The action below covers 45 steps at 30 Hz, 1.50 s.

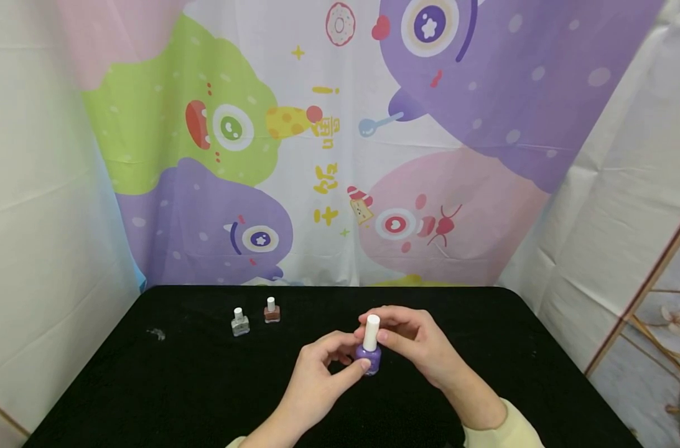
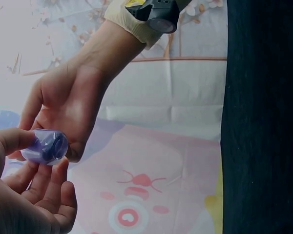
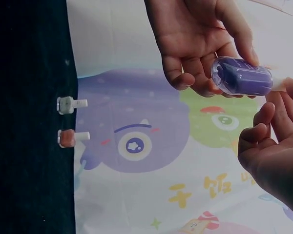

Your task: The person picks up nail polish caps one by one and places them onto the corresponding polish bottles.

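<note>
A purple nail polish bottle (image 1: pixel 369 359) with a tall white cap (image 1: pixel 372 332) is held upright over the black table. My left hand (image 1: pixel 324 373) pinches the glass body between thumb and fingers. At the cap, my right hand (image 1: pixel 420 345) has its thumb on one side and fingertips on the other. The left wrist view shows the clear base of the purple bottle (image 2: pixel 46 146) between the left thumb and fingers. In the right wrist view the white cap (image 3: pixel 278 84) sits on the bottle, partly covered by the right hand (image 3: pixel 278 141).
Two more nail polish bottles stand at the back left of the black table (image 1: pixel 194 386): a silvery grey one (image 1: pixel 240 325) and a reddish-brown one (image 1: pixel 272 313). A small pale smudge (image 1: pixel 157 334) lies farther left. Behind the table hangs a cartoon-print curtain (image 1: pixel 340 261).
</note>
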### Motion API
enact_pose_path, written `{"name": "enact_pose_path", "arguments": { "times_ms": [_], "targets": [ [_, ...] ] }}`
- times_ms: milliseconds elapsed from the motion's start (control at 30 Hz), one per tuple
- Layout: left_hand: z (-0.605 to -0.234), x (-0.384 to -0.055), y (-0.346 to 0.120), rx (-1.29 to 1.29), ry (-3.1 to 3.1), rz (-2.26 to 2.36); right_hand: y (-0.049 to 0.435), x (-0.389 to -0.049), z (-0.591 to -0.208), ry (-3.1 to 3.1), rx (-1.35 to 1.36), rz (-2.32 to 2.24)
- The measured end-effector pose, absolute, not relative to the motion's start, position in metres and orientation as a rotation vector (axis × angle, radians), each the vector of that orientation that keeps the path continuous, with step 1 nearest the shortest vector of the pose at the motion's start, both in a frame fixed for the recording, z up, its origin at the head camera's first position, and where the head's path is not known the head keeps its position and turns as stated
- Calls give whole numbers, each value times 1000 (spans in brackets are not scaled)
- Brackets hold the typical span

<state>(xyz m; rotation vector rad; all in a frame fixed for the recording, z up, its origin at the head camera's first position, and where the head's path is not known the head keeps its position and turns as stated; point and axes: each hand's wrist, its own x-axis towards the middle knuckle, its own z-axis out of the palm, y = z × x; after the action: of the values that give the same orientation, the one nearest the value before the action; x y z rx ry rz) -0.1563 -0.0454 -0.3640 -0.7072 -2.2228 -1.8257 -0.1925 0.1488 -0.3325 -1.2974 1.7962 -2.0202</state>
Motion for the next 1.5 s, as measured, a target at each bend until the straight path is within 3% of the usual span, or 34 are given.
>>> {"name": "enact_pose_path", "arguments": {
  "times_ms": [867,1500],
  "targets": [
    [-364,-158,-45,-691,-2259,-1816,148,-193,-332,2022,-1144,-2051],
    [-364,-156,-47,-670,-2260,-1845,148,-192,-333,1933,-1185,-2056]
  ]
}}
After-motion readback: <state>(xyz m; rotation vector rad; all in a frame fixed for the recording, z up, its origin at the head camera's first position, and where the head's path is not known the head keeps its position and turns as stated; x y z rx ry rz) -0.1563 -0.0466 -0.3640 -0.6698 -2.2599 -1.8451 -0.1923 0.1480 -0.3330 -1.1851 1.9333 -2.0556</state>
